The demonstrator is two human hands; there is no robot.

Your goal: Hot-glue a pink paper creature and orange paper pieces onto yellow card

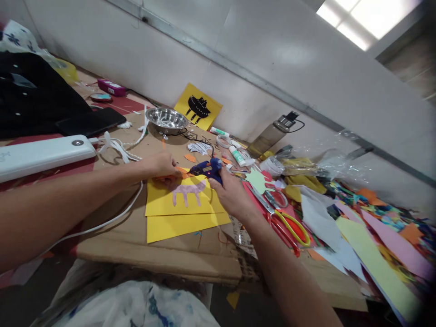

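My right hand (231,190) is wrapped round a blue hot glue gun (211,170), whose dark nozzle points left. Between the fingers of my left hand (162,166) is an orange paper piece (182,173), and the nozzle tip is right at it; whether they touch I cannot tell. Both hands are over yellow paper sheets (184,227) that overlap on the cardboard. Stuck or laid on the upper sheet is a purple animal-like cutout (187,193) with several legs. My left fingertips are partly hidden behind the hand.
A metal bowl (166,119) and a yellow card with a black figure (197,108) stand at the back. To the right are scissors (272,211), glue sticks (237,156), a bottle (270,136) and heaped paper scraps (374,227). A white power strip (47,154) with cables lies left.
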